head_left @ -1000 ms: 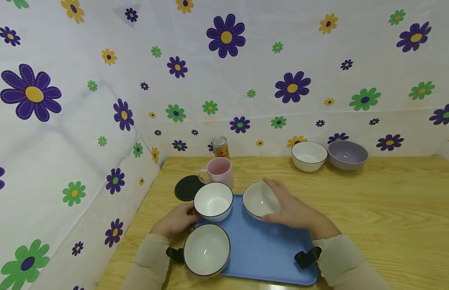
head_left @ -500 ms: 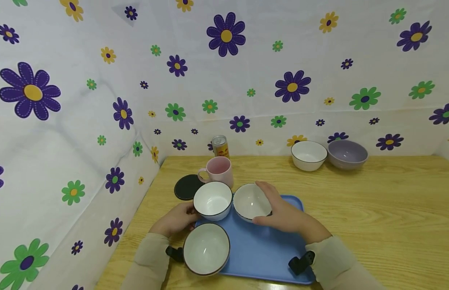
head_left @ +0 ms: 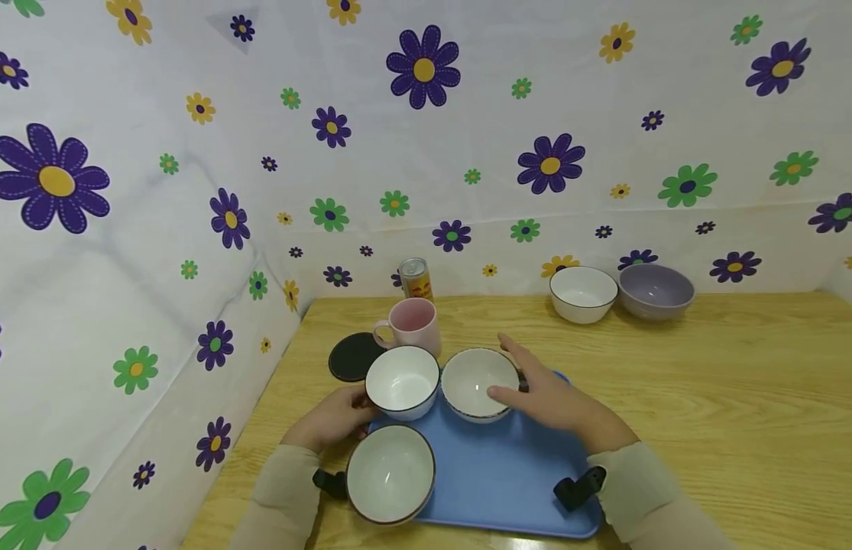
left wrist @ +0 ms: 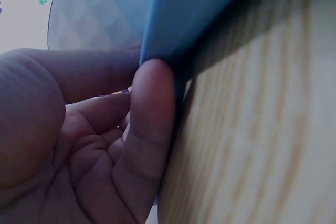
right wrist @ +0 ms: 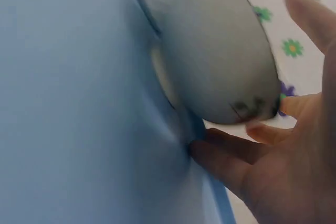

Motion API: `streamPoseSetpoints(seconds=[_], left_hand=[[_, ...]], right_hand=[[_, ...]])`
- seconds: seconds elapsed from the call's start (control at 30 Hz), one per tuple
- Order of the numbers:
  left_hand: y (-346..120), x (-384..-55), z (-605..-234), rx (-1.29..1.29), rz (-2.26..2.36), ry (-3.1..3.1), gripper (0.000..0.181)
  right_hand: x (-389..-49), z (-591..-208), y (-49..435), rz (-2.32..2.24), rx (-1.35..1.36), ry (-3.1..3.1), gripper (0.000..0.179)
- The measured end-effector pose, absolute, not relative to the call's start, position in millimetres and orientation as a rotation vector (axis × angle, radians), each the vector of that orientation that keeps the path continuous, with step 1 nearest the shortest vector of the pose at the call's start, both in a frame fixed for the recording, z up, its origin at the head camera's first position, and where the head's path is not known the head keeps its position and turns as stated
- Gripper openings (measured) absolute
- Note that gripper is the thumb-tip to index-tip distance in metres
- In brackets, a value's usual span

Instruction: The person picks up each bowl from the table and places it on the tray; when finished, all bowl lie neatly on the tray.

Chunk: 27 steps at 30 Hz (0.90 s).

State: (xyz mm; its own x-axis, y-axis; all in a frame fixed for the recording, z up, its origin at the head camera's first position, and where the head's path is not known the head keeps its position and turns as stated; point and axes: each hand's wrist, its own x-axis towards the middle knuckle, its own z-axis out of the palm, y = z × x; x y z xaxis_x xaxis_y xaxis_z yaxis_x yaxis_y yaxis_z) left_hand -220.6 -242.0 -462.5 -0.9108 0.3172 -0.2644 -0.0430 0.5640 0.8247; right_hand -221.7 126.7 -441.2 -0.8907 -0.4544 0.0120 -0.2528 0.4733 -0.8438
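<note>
On the blue tray (head_left: 508,489) stand several white bowls. My left hand (head_left: 335,418) pinches the tray's left edge; in the left wrist view its thumb and a finger (left wrist: 152,95) lie on either side of the rim. Just behind that edge is a dark-rimmed white bowl (head_left: 402,380), with another white bowl (head_left: 391,473) in front of it. To the right, a third white bowl (head_left: 477,382) sits close beside the first. My right hand (head_left: 556,401) spreads around this bowl's right side, thumb and fingers apart; its fingertips are at or near the bowl and tray edge in the right wrist view.
Behind the tray are a pink mug (head_left: 415,328), a drink can (head_left: 416,279) and a black round coaster (head_left: 355,357). A white bowl (head_left: 582,296) and a purple bowl (head_left: 656,292) stand by the flowered backdrop. Wooden tabletop (head_left: 742,412) extends to the right.
The right hand slid the third bowl left until it was close beside the first, then loosened and shifted back right. The left hand has stayed at the tray edge.
</note>
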Motion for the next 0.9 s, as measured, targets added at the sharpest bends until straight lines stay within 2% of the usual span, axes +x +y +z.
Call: streamPoseSetpoints(seconds=[0.17,0.33,0.47,0.67,0.77,0.9], left_hand=[[-244,-222,-465,0.198,1.289,2.408,0.024],[-245,-222,-466,0.200,1.271,2.417,0.026],[-244,-223,-466,0.210,1.261,2.422,0.030],[-244,-224,-464,0.208,1.261,2.422,0.031],[-244,-224,-464,0.204,1.268,2.412,0.029],[-244,-225,-466,0.200,1.282,2.401,0.027]], right_hand=[[-230,-438,153,-1.502,-0.480,2.590,0.067],[-237,-439,179,-1.655,-0.301,2.711,0.055],[-242,-448,201,-1.970,-0.153,2.743,0.047],[-247,-462,222,-2.326,0.233,2.813,0.028],[-250,-465,228,-2.440,0.400,2.826,0.033],[-258,-466,240,-2.500,0.617,2.826,0.053]])
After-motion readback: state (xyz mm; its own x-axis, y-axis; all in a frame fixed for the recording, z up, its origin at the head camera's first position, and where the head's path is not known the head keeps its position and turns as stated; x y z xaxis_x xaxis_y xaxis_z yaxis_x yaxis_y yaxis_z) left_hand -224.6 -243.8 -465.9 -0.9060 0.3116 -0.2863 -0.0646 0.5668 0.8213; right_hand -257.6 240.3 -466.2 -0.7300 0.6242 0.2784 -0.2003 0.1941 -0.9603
